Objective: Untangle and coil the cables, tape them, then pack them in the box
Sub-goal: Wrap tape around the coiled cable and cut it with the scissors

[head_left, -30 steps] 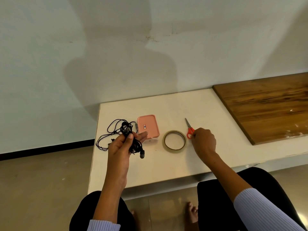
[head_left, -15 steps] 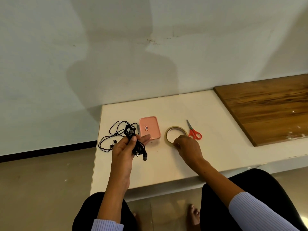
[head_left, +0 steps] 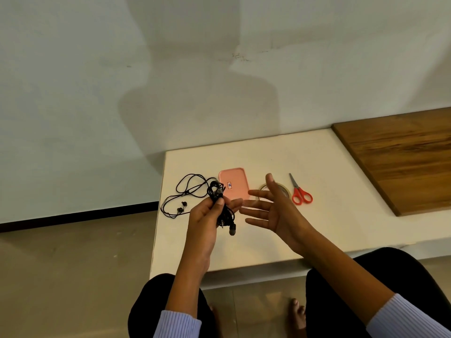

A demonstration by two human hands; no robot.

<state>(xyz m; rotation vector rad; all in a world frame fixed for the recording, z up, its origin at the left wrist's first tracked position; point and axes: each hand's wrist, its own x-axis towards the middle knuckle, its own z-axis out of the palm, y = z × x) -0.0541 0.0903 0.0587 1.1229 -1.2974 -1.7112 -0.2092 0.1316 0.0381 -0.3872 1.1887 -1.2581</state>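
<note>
My left hand (head_left: 207,215) grips a coiled bundle of black earphone cable (head_left: 223,211) above the white table, with an earbud hanging below the fingers. A second black earphone cable (head_left: 181,195) lies loose and tangled on the table's left end. The pink box (head_left: 234,182) sits closed behind my left hand. My right hand (head_left: 273,211) hovers with fingers spread and empty, just right of the bundle and in front of the tape roll (head_left: 284,190), which it partly hides.
Red-handled scissors (head_left: 300,191) lie right of the tape. A brown wooden board (head_left: 402,162) covers the table's right part. The white table (head_left: 341,215) ends at a left edge beside the loose cable, with floor beyond.
My right hand left the scissors, passed over the tape roll, and now hovers spread beside the cable bundle. My left hand kept its grip on the bundle.
</note>
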